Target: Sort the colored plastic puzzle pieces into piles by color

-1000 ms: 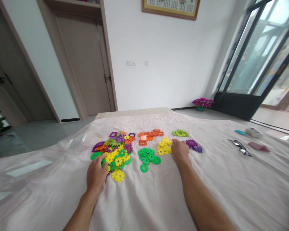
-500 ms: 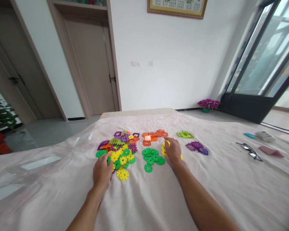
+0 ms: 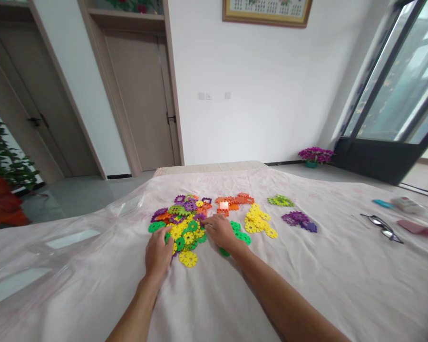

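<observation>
A mixed heap of toy interlocking pieces in yellow, green, purple, orange and lime (image 3: 180, 232) lies before me. At its left edge rests my left hand (image 3: 159, 249), thumb and forefinger apart, with a green disc (image 3: 167, 236) showing between them. From the right, my right hand (image 3: 221, 232) reaches over the pile of green discs (image 3: 240, 233) and partly hides it. Its fingers are stretched toward the heap's right side, their tips beside a purple piece (image 3: 199, 217); no piece is plainly in its grasp.
Sorted piles lie to the right: orange squares (image 3: 235, 199), yellow discs (image 3: 257, 221), lime pieces (image 3: 280, 200) and purple pieces (image 3: 299, 220). Farther right are eyeglasses (image 3: 382, 228), a pink case (image 3: 417, 228) and a white packet (image 3: 407, 205). Clear plastic (image 3: 74, 239) lies at the left on the cloth.
My right hand has moved left from the yellow pile to the mixed heap, uncovering the yellow discs and covering part of the green ones. The left hand stays at the heap. The view shifted slightly.
</observation>
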`<state>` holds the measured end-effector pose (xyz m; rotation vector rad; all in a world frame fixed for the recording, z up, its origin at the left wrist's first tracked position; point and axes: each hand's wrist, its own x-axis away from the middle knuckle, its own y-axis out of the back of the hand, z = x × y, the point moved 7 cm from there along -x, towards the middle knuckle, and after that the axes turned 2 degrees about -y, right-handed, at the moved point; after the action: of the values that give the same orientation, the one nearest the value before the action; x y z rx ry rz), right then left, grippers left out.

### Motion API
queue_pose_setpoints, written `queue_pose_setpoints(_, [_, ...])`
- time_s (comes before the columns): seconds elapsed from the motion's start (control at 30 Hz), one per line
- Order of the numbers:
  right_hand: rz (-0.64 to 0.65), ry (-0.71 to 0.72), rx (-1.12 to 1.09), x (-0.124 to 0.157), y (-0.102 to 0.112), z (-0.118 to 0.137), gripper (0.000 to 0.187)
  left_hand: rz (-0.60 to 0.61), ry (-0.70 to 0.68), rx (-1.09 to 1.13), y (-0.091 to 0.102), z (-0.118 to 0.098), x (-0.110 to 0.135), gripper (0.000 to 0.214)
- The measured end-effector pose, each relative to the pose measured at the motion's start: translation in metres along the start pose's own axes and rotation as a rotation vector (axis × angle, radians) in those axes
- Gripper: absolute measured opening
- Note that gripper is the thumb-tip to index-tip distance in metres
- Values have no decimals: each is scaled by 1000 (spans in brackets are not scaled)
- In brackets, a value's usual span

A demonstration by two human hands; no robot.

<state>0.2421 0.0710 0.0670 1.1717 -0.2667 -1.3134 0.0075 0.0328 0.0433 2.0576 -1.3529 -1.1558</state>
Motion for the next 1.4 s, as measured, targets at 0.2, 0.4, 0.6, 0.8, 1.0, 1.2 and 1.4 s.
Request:
queue_pose_setpoints(0.2, [-270, -93, -195, 2, 26, -23, 26, -13, 4, 21, 1, 1, 0, 38])
queue_pose_setpoints(0.4, [-612, -420, -293, 23, 88, -94, 28, -11, 12, 25, 0, 3, 0, 37])
queue_pose_setpoints(0.6, [-952, -737, -125, 81, 152, -170, 34, -4, -2, 37, 1, 2, 1, 35])
queue_pose_setpoints(0.8, [-1159, -935, 150, 124, 185, -191, 41, -5, -9, 36, 0, 2, 0, 36])
queue_pose_setpoints(1.0, [-962, -618, 289, 84, 166, -141, 32, -6, -7, 17, 0, 1, 1, 38])
queue_pose_setpoints(1.2, [-330, -18, 97, 26, 76, -29, 21, -4, -4, 9, 2, -1, 1, 37])
queue_pose_setpoints(1.4, [11, 260, 21, 31, 18, 51, 40, -3, 6, 15, 1, -1, 0, 37])
